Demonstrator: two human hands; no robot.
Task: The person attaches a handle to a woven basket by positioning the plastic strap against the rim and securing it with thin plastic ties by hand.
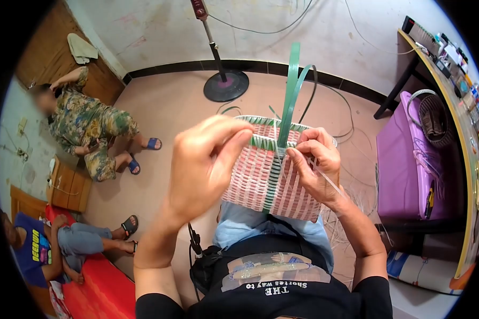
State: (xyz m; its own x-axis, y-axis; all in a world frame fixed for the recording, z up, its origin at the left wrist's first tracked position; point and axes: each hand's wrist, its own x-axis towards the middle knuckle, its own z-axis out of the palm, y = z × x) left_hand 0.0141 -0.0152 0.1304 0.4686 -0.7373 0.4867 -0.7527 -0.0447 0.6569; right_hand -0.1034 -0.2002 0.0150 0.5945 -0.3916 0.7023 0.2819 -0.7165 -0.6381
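A woven basket [250,175] in pink and white, with a green band down its middle and green and white wrapping along its rim, rests on my lap. Green strips [291,90] loop up from its rim. My right hand [316,159] pinches the rim beside these strips, and a thin pale strip runs from it toward my forearm. Above the basket's left part is my left hand [213,154], its thumb and index finger pressed together near the rim. What lies between those fingertips is too small to make out.
Two people [90,122] [53,244] sit at the left. A fan stand [226,86] is on the floor ahead. At the right are a purple bin [404,159], a cluttered table [436,74] and a dark basket [436,119]. Loose strips [346,212] lie on the floor.
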